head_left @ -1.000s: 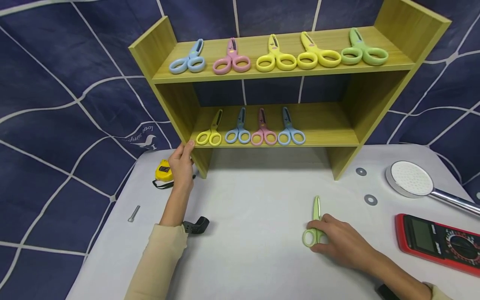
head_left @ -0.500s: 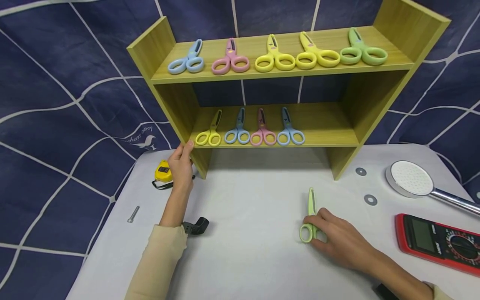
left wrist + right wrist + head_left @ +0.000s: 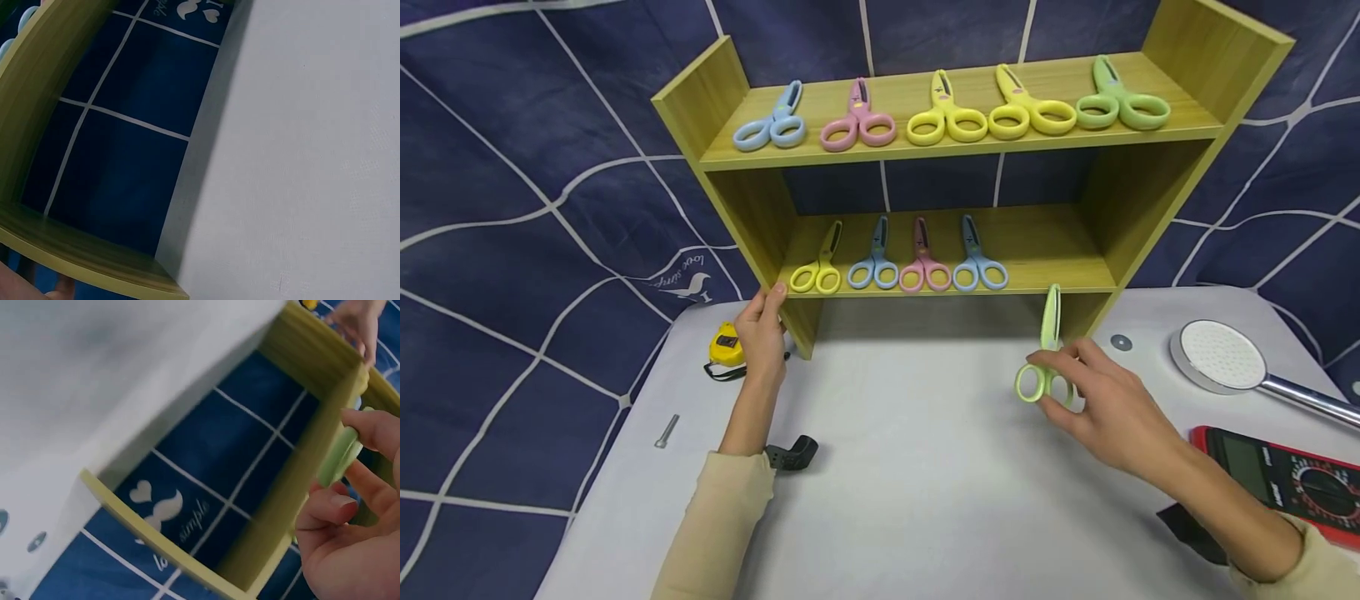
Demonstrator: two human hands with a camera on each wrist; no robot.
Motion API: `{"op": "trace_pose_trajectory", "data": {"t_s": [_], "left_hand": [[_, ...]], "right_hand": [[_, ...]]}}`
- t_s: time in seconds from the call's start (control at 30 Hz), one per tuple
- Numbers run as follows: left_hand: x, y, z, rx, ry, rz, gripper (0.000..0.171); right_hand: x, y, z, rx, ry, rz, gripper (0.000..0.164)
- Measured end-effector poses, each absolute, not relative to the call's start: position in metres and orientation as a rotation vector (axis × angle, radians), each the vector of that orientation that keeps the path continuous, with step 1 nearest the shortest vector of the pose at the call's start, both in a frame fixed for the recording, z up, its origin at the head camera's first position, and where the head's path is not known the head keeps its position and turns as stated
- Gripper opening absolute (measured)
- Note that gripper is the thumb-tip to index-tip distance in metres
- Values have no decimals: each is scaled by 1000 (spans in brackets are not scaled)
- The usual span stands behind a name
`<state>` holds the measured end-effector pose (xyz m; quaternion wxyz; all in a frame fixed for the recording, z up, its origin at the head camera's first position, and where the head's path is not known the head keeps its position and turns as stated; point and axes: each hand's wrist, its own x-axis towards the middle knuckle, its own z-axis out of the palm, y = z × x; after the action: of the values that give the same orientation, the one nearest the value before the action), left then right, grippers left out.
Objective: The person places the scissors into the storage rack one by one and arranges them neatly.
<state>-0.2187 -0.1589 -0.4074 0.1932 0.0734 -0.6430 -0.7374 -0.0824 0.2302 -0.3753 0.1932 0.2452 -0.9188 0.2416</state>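
Observation:
My right hand pinches a pair of light green scissors by the handle loops, blades pointing toward the shelf. The scissors are in the air before the right end of the lower board. In the right wrist view thumb and fingers hold the green handle. My left hand grips the left side panel of the wooden shelf, thumb at the front edge near the lower board. On that board lie yellow scissors, blue scissors, pink scissors and more blue scissors. Several pairs line the upper board.
A yellow tape measure and a bolt lie at the left. To the right are a washer, a shower head and a red multimeter, partly behind my right forearm. Dark blue patterned cloth hangs behind.
My right hand has lifted the green scissors off the table area and carried them forward, up to the shelf's lower board. The left hand has stayed on the side panel.

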Motion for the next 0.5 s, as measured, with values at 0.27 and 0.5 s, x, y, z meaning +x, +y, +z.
{"op": "trace_pose_trajectory", "data": {"t_s": [0.27,0.5], "left_hand": [[-220,-160,-408,197,-1817,-2060,39],[-221,-160,-409,189,-1807,-2063,38]], "right_hand": [[-96,240,-345,717,-2651,588,54],[-116,245,-325,579,-2765,596,56]]}}
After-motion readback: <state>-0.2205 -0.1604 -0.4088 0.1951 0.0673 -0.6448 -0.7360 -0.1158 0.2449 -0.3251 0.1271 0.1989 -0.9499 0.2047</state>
